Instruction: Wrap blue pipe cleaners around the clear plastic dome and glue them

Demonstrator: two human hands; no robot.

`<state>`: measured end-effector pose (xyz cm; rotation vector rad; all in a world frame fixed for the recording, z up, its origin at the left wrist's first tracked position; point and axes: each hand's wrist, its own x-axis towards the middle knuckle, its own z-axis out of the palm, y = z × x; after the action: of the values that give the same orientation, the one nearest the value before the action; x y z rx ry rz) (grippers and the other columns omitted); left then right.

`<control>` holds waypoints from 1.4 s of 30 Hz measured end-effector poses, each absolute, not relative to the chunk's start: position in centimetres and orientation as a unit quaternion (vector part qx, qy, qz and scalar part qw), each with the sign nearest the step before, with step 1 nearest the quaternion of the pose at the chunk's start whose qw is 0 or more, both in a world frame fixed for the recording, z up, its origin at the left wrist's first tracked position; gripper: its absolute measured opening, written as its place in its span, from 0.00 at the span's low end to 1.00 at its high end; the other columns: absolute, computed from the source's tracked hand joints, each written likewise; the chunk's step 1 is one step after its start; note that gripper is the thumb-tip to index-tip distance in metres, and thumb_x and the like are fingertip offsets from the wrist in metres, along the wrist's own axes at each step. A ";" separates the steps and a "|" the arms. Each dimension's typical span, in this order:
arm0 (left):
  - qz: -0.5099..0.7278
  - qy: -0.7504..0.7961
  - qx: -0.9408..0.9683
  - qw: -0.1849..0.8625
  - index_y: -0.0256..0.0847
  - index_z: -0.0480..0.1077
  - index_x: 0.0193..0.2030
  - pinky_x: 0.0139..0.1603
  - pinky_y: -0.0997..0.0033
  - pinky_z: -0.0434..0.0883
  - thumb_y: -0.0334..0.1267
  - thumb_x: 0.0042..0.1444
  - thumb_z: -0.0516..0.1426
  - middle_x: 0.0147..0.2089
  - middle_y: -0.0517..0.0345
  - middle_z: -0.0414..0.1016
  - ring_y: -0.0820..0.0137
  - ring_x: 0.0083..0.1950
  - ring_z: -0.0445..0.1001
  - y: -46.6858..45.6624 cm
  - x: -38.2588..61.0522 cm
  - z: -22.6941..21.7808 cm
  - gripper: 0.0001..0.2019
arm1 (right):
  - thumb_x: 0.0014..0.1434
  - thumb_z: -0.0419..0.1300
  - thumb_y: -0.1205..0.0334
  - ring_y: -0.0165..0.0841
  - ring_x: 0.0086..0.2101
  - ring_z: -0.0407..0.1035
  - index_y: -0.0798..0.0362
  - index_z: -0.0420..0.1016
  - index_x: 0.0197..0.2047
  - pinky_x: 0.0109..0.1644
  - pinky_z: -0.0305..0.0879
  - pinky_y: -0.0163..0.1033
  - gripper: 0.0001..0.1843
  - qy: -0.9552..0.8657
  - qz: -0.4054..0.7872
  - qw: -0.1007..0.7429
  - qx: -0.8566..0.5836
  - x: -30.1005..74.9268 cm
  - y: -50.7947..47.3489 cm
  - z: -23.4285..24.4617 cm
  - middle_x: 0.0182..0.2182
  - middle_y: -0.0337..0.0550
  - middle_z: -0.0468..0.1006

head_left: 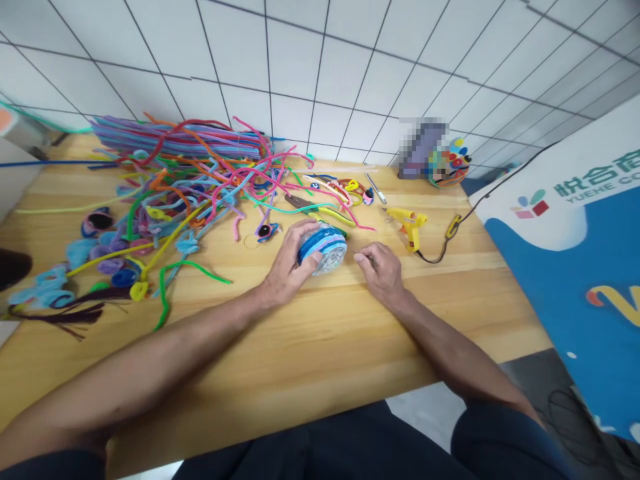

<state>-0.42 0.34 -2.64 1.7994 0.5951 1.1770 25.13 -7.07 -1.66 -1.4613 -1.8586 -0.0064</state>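
Observation:
My left hand (291,263) is wrapped round a small cup-like object (330,250) banded with dark blue, light blue and lilac pipe cleaners. It lies tilted on its side, its clear, greyish end turned to the right. Just right of that end, my right hand (381,268) is closed, thumb against the curled fingers; whatever it pinches is too small to make out. Behind the cup-like object lie pliers (330,213) with yellow-green handles. A yellow glue gun (409,225) rests beyond my right hand.
Loose pipe cleaners (200,180) tangle across the table's left side, with a bundle (175,141) along the wall. A pen (376,188) and a colourful round craft piece (449,163) are at the back. The glue gun's black cable (475,207) runs right, beside a blue printed panel (565,280).

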 end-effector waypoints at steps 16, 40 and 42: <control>0.476 0.245 0.739 0.408 0.46 0.64 0.71 0.77 0.46 0.70 0.60 0.69 0.64 0.73 0.41 0.69 0.51 0.76 0.71 0.9 -0.2 -3.5 0.32 | 0.77 0.59 0.47 0.44 0.51 0.80 0.49 0.70 0.66 0.58 0.80 0.54 0.22 -0.739 0.057 0.401 -0.538 23.6 -7.7 -2.2 0.57 0.55 0.81; 0.484 0.311 0.726 0.377 0.43 0.70 0.66 0.76 0.42 0.70 0.62 0.69 0.62 0.69 0.42 0.76 0.51 0.71 0.75 0.5 -0.6 -2.2 0.29 | 0.74 0.63 0.47 0.54 0.72 0.66 0.51 0.50 0.82 0.74 0.71 0.68 0.43 -0.779 0.080 0.419 -0.460 21.4 -6.5 -4.0 0.72 0.65 0.70; 0.477 0.318 0.723 0.386 0.43 0.70 0.65 0.74 0.43 0.73 0.61 0.69 0.63 0.70 0.42 0.75 0.51 0.70 0.76 0.4 -0.5 -1.9 0.29 | 0.74 0.63 0.48 0.54 0.73 0.66 0.49 0.48 0.82 0.74 0.71 0.68 0.44 -0.778 0.086 0.420 -0.459 21.5 -6.7 -4.0 0.72 0.64 0.69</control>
<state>-0.54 0.43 -1.89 1.8422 0.8091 1.2143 21.47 -6.70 -3.97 -1.1498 -1.9514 0.2144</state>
